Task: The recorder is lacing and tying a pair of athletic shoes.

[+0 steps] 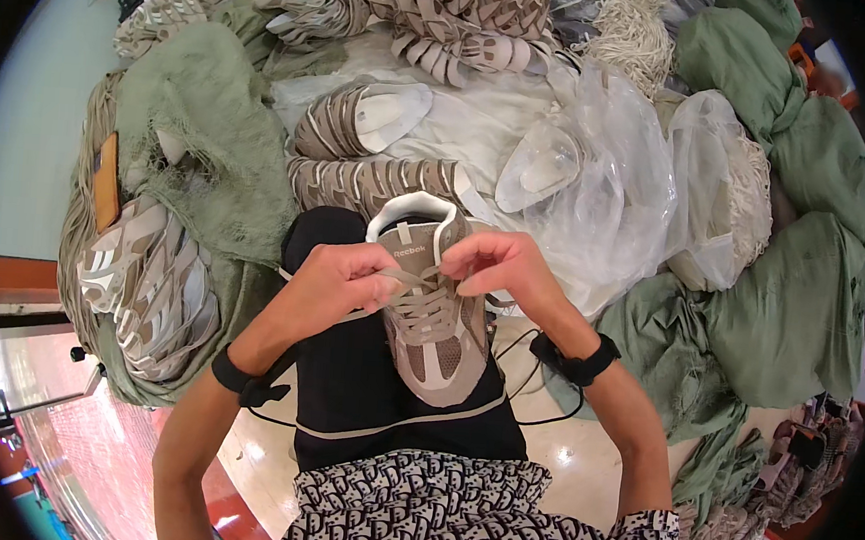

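A beige-and-brown sneaker (436, 369) rests on my black-clad lap, its toe toward me and its white-lined opening away from me. Flat beige shoelace (428, 312) crosses its tongue in rows. My left hand (343, 282) pinches lace at the upper left of the lacing, thumb against fingers. On the other side, my right hand (503, 267) pinches lace near the top eyelets, with its fingers bent over the tongue. Both hands are close to the shoe's upper. A thin beige cord (403, 432) lies across my thighs.
Beyond my lap are rows of stacked shoe uppers (374, 181), pale insole-shaped pieces (393, 117) and clear plastic bags (609, 182). Green sacks (790, 315) fill the right side. Green mesh cloth (198, 103) and more uppers (150, 290) lie at left. A lace bundle (629, 38) sits far back.
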A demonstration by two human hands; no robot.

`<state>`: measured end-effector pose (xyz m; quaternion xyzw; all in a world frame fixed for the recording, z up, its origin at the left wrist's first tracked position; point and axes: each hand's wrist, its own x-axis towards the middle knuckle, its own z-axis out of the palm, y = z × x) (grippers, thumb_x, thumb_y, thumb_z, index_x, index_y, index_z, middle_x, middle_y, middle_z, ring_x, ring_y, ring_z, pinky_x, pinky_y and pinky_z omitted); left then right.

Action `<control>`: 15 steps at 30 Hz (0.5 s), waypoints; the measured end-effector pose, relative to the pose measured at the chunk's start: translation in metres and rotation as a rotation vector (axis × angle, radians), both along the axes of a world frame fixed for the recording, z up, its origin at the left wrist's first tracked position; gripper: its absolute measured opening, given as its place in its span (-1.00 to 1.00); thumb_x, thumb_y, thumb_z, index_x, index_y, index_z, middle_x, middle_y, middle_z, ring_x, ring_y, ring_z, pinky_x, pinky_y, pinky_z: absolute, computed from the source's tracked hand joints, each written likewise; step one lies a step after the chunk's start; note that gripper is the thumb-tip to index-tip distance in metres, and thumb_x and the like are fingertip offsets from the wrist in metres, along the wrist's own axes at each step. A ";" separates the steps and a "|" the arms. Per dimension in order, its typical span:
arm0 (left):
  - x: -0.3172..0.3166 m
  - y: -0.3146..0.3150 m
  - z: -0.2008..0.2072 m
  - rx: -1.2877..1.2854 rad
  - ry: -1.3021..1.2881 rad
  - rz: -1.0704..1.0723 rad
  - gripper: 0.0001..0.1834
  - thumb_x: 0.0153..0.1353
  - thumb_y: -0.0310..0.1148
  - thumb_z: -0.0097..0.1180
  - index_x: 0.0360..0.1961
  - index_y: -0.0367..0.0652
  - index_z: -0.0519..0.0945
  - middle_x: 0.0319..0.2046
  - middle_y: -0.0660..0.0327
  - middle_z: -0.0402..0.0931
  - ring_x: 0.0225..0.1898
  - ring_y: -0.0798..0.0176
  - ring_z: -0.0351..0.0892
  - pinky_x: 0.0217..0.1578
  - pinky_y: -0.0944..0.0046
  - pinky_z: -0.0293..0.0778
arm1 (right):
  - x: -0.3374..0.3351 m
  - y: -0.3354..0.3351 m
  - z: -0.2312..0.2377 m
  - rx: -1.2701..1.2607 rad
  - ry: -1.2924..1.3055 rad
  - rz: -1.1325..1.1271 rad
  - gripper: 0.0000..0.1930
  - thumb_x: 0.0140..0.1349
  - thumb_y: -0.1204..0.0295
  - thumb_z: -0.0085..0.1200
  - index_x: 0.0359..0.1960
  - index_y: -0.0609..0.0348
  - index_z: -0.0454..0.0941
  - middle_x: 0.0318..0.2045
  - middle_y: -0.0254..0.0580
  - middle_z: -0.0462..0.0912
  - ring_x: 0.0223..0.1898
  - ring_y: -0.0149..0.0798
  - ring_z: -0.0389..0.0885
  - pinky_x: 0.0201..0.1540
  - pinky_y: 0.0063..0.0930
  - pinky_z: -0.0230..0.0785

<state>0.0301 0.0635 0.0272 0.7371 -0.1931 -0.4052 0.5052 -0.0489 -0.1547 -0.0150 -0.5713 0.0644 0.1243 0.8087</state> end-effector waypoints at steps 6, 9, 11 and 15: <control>0.003 0.001 0.003 0.060 -0.177 -0.135 -0.87 0.04 -0.45 0.06 -0.39 -0.27 0.54 -0.63 0.26 0.44 -0.58 0.49 0.38 -0.54 0.45 0.32 | 0.003 0.026 -0.007 -0.403 -0.179 0.048 -0.74 -0.28 0.60 0.20 -0.41 0.22 0.59 -0.59 -0.37 0.50 -0.50 -0.53 0.40 -0.44 -0.62 0.26; 0.000 0.001 0.003 0.029 -0.355 -0.172 -0.85 0.04 -0.44 0.07 -0.36 -0.27 0.53 -0.62 0.18 0.46 -0.58 0.42 0.42 -0.52 0.38 0.37 | 0.004 0.029 -0.009 -0.644 -0.377 0.103 -0.82 -0.18 0.61 0.19 -0.45 0.23 0.60 -0.58 -0.43 0.50 -0.50 -0.57 0.40 -0.47 -0.63 0.22; -0.001 0.002 0.004 0.066 -0.492 -0.183 -0.85 0.05 -0.44 0.07 -0.35 -0.27 0.53 -0.61 0.16 0.47 -0.58 0.39 0.44 -0.50 0.36 0.38 | 0.004 0.025 -0.008 -0.416 -0.048 0.179 -0.90 -0.17 0.61 0.16 -0.53 0.27 0.59 -0.59 -0.39 0.53 -0.52 -0.55 0.42 -0.47 -0.64 0.24; -0.002 0.002 0.007 0.048 -0.370 -0.245 -0.83 0.05 -0.45 0.07 -0.32 -0.27 0.53 -0.60 0.18 0.49 -0.57 0.40 0.48 -0.48 0.36 0.41 | 0.005 0.018 -0.002 -0.197 0.080 0.157 -0.92 -0.16 0.61 0.13 -0.55 0.29 0.58 -0.60 -0.36 0.55 -0.54 -0.52 0.44 -0.46 -0.64 0.28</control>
